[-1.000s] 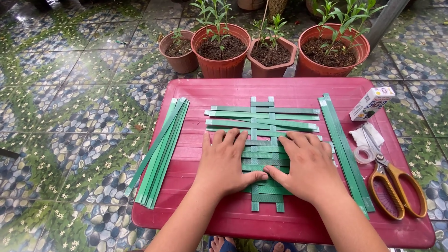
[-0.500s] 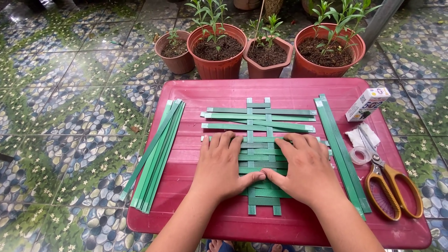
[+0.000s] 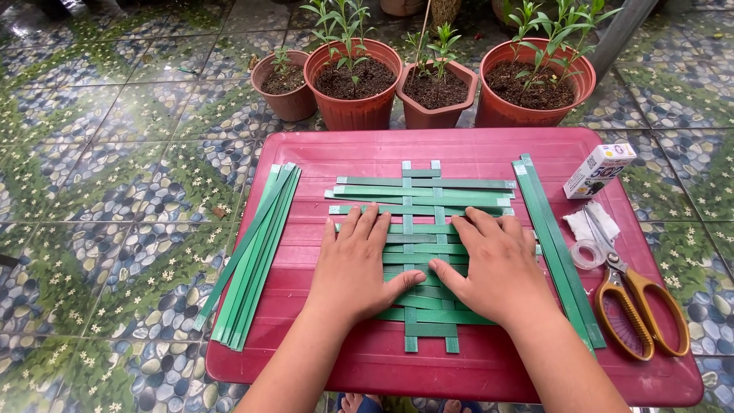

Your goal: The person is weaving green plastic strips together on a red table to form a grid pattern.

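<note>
A woven mat of green strips (image 3: 423, 229) is seen lying in the middle of a red counter (image 3: 367, 157), with two upright strips crossed by many flat ones. The left hand (image 3: 353, 264) is laid flat and open on the left part of the weave, fingers spread and pointing away, thumb angled inward. The right hand (image 3: 497, 264) is pressed open on the right part in the same way, its thumb nearly met by the left thumb over the middle strips. Nothing is gripped by either hand.

A bundle of loose green strips (image 3: 256, 256) is set slantwise at the counter's left edge, well apart from the weave. A second, smaller group of strips (image 3: 554, 248) is placed just right of the right hand. Beyond it, orange-handled scissors (image 3: 634, 298), a roll of clear tape (image 3: 587, 255) and a small white box (image 3: 599, 170) are found near the right edge. Four potted plants (image 3: 353, 80) are lined up on the tiled floor (image 3: 115, 176) behind the counter
</note>
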